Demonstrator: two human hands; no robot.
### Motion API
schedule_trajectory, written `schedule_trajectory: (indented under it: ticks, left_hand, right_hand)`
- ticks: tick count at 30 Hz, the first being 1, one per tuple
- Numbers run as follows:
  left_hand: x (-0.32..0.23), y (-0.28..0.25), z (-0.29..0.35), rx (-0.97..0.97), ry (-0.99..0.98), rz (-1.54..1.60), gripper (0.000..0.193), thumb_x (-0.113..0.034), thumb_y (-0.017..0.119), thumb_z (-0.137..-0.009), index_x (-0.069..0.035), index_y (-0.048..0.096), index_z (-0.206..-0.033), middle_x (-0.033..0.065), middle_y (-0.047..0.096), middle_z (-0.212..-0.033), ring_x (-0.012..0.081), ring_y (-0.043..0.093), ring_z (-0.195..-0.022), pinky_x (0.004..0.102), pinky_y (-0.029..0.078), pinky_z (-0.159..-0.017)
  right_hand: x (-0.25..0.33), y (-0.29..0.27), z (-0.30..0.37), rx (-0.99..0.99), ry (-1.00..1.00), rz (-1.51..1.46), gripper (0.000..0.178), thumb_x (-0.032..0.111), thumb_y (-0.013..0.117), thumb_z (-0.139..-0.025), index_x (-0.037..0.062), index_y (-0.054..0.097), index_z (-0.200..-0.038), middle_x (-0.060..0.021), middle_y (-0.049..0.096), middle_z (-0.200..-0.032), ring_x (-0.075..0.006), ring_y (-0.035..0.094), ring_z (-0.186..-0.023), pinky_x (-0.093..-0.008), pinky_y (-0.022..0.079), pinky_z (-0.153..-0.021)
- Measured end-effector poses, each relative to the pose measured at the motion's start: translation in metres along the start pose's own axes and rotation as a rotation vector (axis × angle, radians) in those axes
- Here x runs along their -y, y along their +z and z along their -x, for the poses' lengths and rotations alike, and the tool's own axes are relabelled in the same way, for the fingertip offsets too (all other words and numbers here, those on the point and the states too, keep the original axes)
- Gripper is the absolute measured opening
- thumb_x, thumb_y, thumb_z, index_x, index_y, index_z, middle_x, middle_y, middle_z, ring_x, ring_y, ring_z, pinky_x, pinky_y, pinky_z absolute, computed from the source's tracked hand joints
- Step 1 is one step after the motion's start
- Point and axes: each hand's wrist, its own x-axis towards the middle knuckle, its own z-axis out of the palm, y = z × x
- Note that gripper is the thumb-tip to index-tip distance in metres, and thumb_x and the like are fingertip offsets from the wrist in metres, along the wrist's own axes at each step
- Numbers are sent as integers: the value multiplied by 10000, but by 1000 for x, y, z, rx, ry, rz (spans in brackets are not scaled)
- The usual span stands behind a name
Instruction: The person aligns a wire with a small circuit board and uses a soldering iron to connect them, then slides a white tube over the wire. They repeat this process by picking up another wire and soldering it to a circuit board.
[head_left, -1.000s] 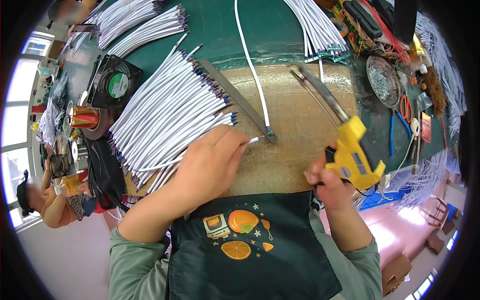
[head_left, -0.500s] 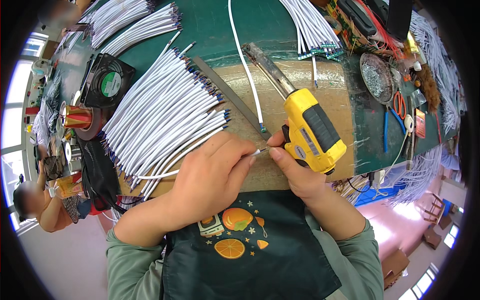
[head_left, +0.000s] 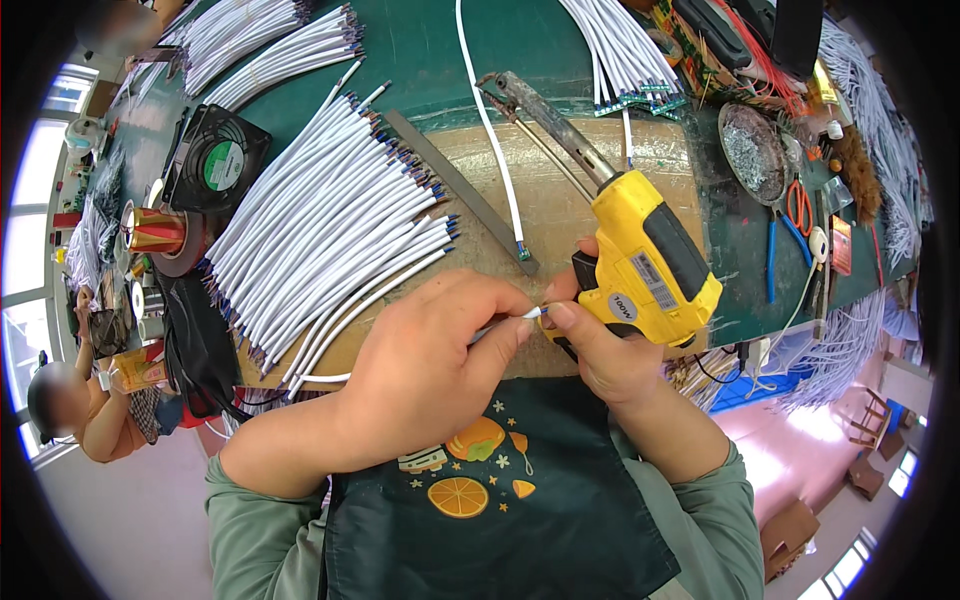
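Observation:
My left hand [head_left: 425, 350] pinches a white cable [head_left: 531, 314] close to its tip, and the cable's rest passes under the hand. Facing it, my right hand [head_left: 622, 372] is closed round a yellow and black soldering gun [head_left: 652, 262], whose metal nozzle points up and away to the left. My right thumb and forefinger meet at the cable's dark tip. Beyond my hands lies another white cable [head_left: 497, 158], with a small green circuit board [head_left: 523, 252] at its near end. Beside it rests a flat grey metal bar [head_left: 462, 192].
A wide pile of white cables [head_left: 325, 230] covers the board [head_left: 570, 150] on my left. Further left are a black fan [head_left: 218, 160] and a solder spool [head_left: 155, 233]. At right sit a round dish [head_left: 752, 155], orange scissors [head_left: 798, 208] and blue-handled pliers [head_left: 772, 262]. Another person sits far left.
The soldering gun has shifted slightly right, its nozzle turning into fuller view. My hands have moved a little right, and the cable tip now sits against my right fingertips.

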Motion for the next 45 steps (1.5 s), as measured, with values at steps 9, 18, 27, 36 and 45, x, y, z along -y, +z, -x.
schedule_trajectory:
  ticks: [9, 18, 27, 36, 45]
  left_hand:
    - [-2, -1, -1, 25, 65, -145, 99, -41, 638, -811, -4, 633, -903, 129, 610, -788, 273, 592, -682, 319, 470, -610]
    - [27, 9, 0, -12, -427, 550, 107, -80, 639, -860, 8, 625, -921, 17, 598, -787, 73, 541, -681, 226, 445, -597]
    - [53, 11, -17, -76, -249, 75, 120, -93, 661, -833, -11, 628, -913, 29, 627, -751, 83, 553, -673, 239, 457, -621]
    - [53, 15, -26, -46, -236, -5, 113, -86, 667, -817, -9, 619, -883, 38, 630, -754, 99, 561, -672, 249, 466, -632]
    - [58, 16, -25, -63, -222, 21, 113, -87, 664, -821, -7, 619, -887, 40, 631, -761, 101, 570, -676, 247, 468, -635]
  right_hand:
    - [10, 3, 3, 75, -79, 204, 365, -46, 632, -812, 25, 484, -1137, -56, 574, -898, -123, 556, -815, -257, 460, -704]
    - [-6, 1, 8, 37, 22, 214, 155, -15, 619, -841, 25, 570, -982, -16, 571, -832, -95, 551, -771, -228, 441, -672]
    - [-6, -5, -11, 36, -75, 85, 522, -39, 583, -842, 1, 360, -1311, -172, 589, -1099, -281, 577, -1084, -282, 516, -777]
    - [-11, -9, -14, 27, 27, 116, 521, -81, 562, -828, 9, 378, -1307, -172, 556, -1168, -275, 541, -1146, -282, 499, -790]
    - [-12, -7, -12, 87, -31, 105, 505, -47, 583, -837, 29, 402, -1302, -122, 578, -1160, -196, 547, -1082, -275, 466, -821]
